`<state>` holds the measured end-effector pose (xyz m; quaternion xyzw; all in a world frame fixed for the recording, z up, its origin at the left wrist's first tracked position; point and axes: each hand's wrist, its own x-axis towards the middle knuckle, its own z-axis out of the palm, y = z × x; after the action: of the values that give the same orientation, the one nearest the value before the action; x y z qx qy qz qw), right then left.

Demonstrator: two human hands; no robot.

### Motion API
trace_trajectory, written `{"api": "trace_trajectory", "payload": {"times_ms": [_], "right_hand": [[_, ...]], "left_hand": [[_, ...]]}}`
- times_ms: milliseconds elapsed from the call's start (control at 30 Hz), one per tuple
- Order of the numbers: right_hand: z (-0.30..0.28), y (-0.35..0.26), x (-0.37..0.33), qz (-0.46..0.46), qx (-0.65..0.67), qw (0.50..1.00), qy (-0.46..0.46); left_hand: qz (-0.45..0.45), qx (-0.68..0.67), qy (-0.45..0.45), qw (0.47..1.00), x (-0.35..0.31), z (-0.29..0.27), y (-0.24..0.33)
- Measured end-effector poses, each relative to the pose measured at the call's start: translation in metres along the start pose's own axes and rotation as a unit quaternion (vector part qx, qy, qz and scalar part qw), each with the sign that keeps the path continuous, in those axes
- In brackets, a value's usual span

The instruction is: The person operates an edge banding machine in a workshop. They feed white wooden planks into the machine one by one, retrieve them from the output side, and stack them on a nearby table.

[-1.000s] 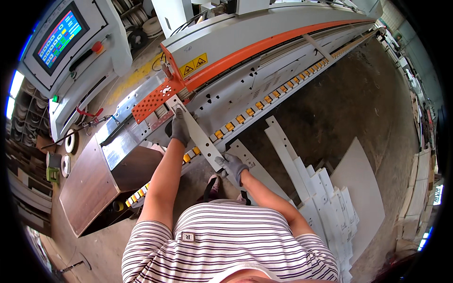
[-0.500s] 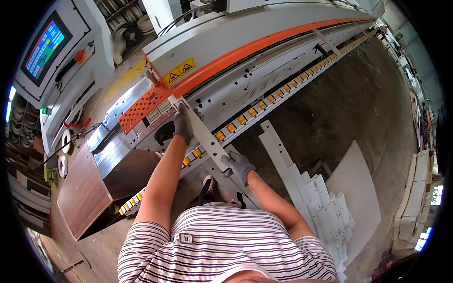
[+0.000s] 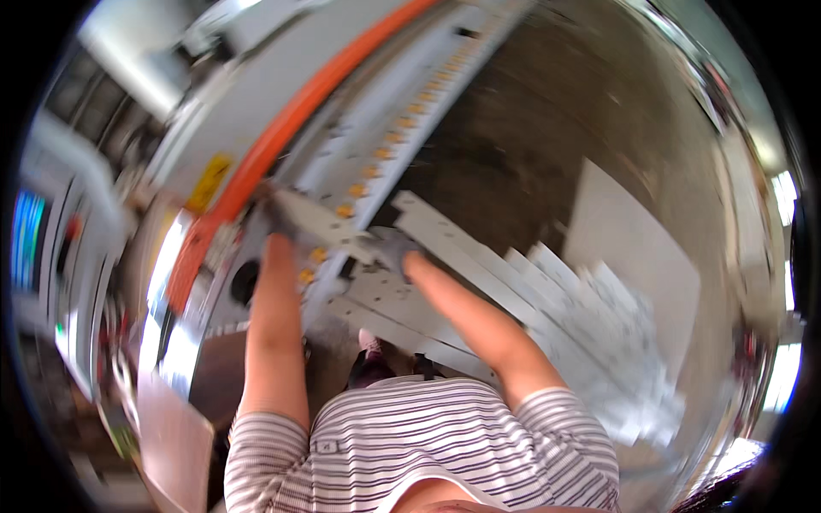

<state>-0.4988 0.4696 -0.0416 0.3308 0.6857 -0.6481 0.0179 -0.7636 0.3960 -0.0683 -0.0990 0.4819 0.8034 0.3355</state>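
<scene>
A narrow white board (image 3: pixel 318 220) with dark holes stretches between my two gloved hands, over the roller edge of a long machine. My left hand (image 3: pixel 279 219), in a grey glove and smeared by motion, is closed around the board's far end, close to the orange guard. At the near end, my right hand (image 3: pixel 394 250), also gloved in grey, grips the board. More white boards with holes (image 3: pixel 402 301) lie just below my right hand. Blur hides the exact finger positions.
The machine's orange rail (image 3: pixel 295 115) and yellow rollers (image 3: pixel 370 172) run away from me. To the right are a stack of white boards (image 3: pixel 547 295) and a large pale panel (image 3: pixel 637 248). A control screen (image 3: pixel 28 239) stands far left, a brown panel (image 3: pixel 171 436) lower left.
My view has swung to the right, so the machine now sits further left and steeper, with much blur. Both hands keep hold of the white board.
</scene>
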Motion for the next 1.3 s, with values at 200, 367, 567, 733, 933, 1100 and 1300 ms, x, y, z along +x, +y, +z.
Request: {"api": "trace_trajectory", "payload": {"times_ms": [200, 367, 567, 733, 933, 1100, 1300], "right_hand": [[-0.006, -0.021, -0.011, -0.021, 0.061, 0.994, 0.09], [-0.121, 0.137, -0.064, 0.037, -0.268, 0.905, 0.328], [-0.22, 0.198, -0.145, 0.237, -0.501, 0.776, 0.3], [-0.209, 0.136, -0.159, 0.222, -0.578, 0.775, 0.128], [-0.167, 0.067, -0.139, -0.417, -0.208, 0.865, -0.186], [-0.087, -0.022, -0.119, -0.097, -0.196, 0.915, -0.338], [-0.108, 0.086, -0.137, -0.026, -0.351, 0.891, -0.289]], "left_hand": [[-0.026, 0.163, -0.163, 0.973, 0.068, -0.054, 0.055], [0.265, 0.424, -0.119, 0.858, -0.088, -0.06, 0.044], [0.312, 0.481, -0.19, 0.797, -0.18, -0.095, 0.021], [0.137, 0.425, -0.243, 0.861, -0.229, -0.099, -0.012], [-0.085, 0.338, -0.35, 0.87, -0.281, -0.058, -0.048], [-0.074, 0.025, -0.312, 0.947, -0.302, -0.012, -0.078], [0.062, 0.1, -0.065, 0.991, -0.272, -0.049, -0.034]]}}
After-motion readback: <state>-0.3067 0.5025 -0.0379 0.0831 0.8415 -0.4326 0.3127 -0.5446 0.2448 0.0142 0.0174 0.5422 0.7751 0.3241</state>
